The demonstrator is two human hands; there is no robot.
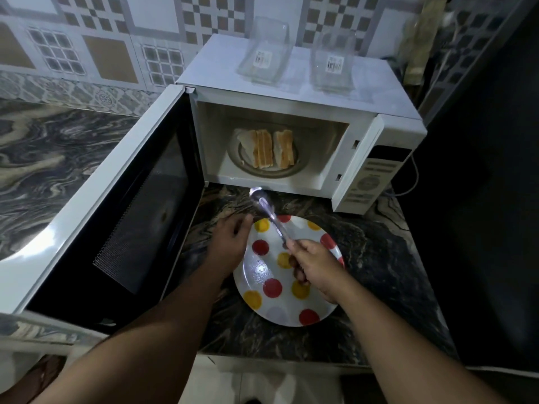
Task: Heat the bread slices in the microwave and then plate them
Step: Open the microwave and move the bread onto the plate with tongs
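Dim overall; glare on white polka-dot plate (259, 269) centre; motion-blurred shiny metal spoon (269, 212); heavy darkness at 3 o'clock; wide-angle bending at edges.

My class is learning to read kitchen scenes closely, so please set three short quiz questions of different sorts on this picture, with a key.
1. True or false: the white microwave oven has its door shut.
2. Where are the toasted bread slices now? A) on the white plate with red and yellow dots B) inside the microwave, on its round turntable C) on the dark marbled counter
3. Fill in: the right hand holds in its grip shiny metal ____, while the left hand holds nothing.

Key: 1 false, the door stands open; 2 B; 3 tongs.
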